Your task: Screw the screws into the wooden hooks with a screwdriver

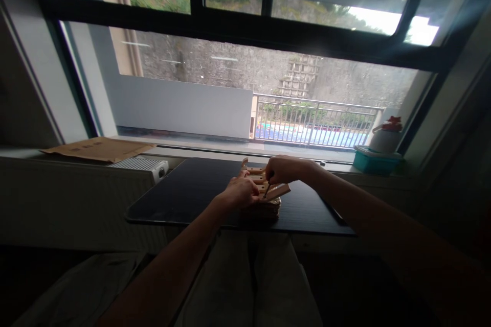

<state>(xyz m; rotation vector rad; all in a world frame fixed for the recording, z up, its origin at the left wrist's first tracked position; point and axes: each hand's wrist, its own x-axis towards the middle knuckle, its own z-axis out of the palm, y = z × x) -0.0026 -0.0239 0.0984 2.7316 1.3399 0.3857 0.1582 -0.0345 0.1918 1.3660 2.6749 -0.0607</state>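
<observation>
A stack of wooden pieces with drilled holes sits near the front edge of the dark worktop, about midway along it. The left hand rests on the near left side of the stack, fingers curled over the wood and pressing it down. The right hand hovers just above the top piece, fingers pinched shut around a thin dark tool (what kind is too small to tell) whose tip touches the wood. Behind the worktop runs a window sill. On it to the left lies a flat brown cardboard sheet beside a white ribbed device; far right stands a teal box with a white container behind it.
</observation>
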